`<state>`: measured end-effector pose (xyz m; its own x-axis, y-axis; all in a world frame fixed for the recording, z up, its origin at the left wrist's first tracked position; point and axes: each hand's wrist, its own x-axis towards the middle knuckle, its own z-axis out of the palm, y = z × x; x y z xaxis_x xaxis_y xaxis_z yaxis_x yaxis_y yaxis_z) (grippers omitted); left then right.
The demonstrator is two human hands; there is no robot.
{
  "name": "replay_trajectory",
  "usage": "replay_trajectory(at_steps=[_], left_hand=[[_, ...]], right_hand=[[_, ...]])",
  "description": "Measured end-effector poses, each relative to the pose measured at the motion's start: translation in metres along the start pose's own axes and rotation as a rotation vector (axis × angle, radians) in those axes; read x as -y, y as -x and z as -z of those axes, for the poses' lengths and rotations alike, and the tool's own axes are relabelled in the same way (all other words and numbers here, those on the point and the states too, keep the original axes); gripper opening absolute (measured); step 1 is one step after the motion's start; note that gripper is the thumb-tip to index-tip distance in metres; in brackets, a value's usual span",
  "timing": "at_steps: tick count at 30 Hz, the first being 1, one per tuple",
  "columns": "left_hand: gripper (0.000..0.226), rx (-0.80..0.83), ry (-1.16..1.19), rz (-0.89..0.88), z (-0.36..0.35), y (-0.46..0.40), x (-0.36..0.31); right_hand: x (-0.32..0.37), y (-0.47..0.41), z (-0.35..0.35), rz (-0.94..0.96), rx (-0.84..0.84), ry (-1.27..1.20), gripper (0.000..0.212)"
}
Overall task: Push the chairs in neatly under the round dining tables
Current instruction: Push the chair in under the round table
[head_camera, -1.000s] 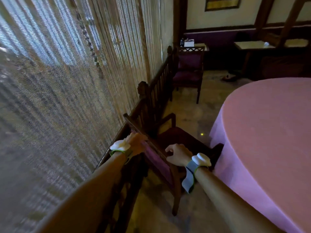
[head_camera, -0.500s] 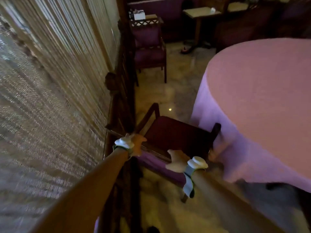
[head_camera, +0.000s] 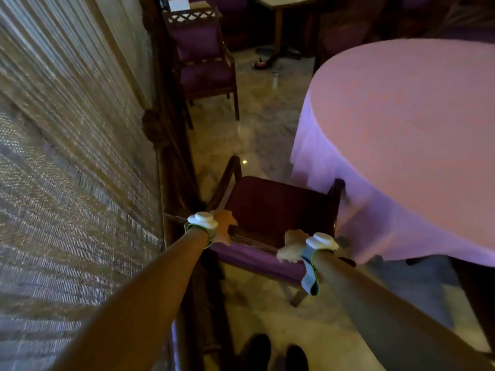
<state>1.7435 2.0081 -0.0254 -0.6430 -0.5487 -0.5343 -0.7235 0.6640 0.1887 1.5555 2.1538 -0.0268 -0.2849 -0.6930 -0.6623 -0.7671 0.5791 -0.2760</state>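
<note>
Both hands on the top rail of the chair. Left hand closed over the rail's left end, right hand closed over its right end. Chair just in front, seat facing away, front right corner touching the pink cloth of the round surface. Surface lies ahead and to the right, nearer the right hand. Not yet under. Probably needs a turn to the right, then a push straight in.
</note>
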Motion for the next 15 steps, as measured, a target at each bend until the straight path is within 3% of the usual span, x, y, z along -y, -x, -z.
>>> replay_trajectory(at_steps=[3, 8, 12, 15], left_hand=[[0.051, 0.066, -0.065, -0.050, -0.001, -0.009, 0.011], [0.016, -0.047, -0.102, -0.051, -0.006, -0.016, 0.019], [0.024, -0.058, -0.179, -0.024, -0.009, -0.019, 0.014], [0.030, -0.031, -0.309, -0.041, -0.015, -0.019, 0.007]], right_hand=[[0.003, -0.002, -0.002, -0.062, 0.041, -0.042, 0.020], [0.004, -0.007, 0.001, -0.061, 0.099, -0.044, 0.018], [-0.006, -0.015, -0.001, -0.057, 0.129, -0.074, 0.022], [-0.016, -0.015, -0.008, -0.039, 0.173, -0.064, 0.010]])
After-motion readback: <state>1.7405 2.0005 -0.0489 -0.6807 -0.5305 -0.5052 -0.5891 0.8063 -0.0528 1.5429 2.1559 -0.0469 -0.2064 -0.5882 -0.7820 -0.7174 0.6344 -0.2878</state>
